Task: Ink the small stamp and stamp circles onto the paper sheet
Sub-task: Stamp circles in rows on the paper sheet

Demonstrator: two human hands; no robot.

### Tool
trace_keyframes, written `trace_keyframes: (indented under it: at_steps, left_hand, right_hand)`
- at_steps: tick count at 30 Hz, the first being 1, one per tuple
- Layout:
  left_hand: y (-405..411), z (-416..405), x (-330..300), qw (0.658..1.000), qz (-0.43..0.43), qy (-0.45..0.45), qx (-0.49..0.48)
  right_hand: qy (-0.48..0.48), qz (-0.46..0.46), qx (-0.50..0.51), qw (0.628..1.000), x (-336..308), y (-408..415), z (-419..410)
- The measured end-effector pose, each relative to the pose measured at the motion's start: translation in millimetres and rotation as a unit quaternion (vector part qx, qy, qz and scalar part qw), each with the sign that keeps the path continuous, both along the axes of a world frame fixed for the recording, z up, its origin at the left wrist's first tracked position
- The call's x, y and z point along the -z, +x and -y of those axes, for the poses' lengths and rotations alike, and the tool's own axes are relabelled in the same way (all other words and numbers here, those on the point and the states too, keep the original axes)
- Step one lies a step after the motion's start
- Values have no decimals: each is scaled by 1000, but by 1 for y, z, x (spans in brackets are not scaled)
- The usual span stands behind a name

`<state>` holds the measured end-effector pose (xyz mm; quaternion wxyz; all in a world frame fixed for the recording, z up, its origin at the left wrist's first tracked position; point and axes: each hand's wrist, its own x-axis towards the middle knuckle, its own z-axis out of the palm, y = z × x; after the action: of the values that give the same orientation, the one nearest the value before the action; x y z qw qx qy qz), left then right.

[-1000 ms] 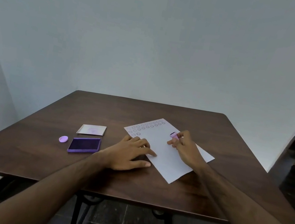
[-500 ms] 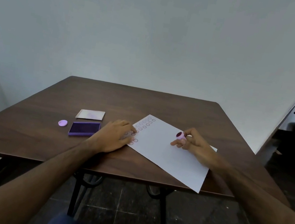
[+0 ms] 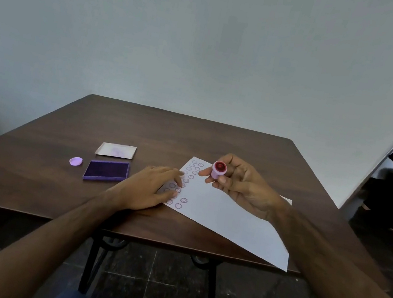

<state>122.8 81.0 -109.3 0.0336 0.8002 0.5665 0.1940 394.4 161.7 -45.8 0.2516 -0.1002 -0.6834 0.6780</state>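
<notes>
A white paper sheet point(image 3: 226, 213) lies on the dark wooden table point(image 3: 191, 142), its near corner reaching the table's front edge. Several purple stamped circles run along its left side. My left hand point(image 3: 150, 188) rests flat on the sheet's left edge, fingers spread, covering some circles. My right hand point(image 3: 244, 185) is raised above the sheet and pinches the small pink stamp point(image 3: 218, 169), tilted so its round red-inked face points up at me. The open purple ink pad point(image 3: 107, 170) sits to the left of my left hand.
The ink pad's whitish lid point(image 3: 116, 150) lies just behind the pad. A small lilac round cap point(image 3: 75, 161) sits left of the pad. A plain wall stands behind the table. Dark tiled floor and a dark shape are at the right.
My right hand has lifted off the paper and turned the stamp's face upward. The view has dropped and shifted, and the paper now lies closer to the front edge. My left hand stays on the sheet.
</notes>
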Motion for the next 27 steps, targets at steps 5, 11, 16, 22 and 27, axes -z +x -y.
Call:
trace_keyframes:
  at_steps: [5,11,16,22,27]
  left_hand:
    - [0,-1,1,1000,17,-9,-3]
    - [0,-2,1,1000,26,-3,-17]
    - [-2,-2,4,999,24,21,-7]
    - [-1,-3,4,999,10,35,6]
    - [-1,-3,3,999,6,35,10]
  right_hand:
    - [2,21,12,1000,4,-6,-8]
    - [26,91,104,990,6,-17,-16]
    - [89,164,115,976,20,-36,-9]
    - [165,188,141,958,34,-52,1]
    - [245,202,163,934,39,-52,3]
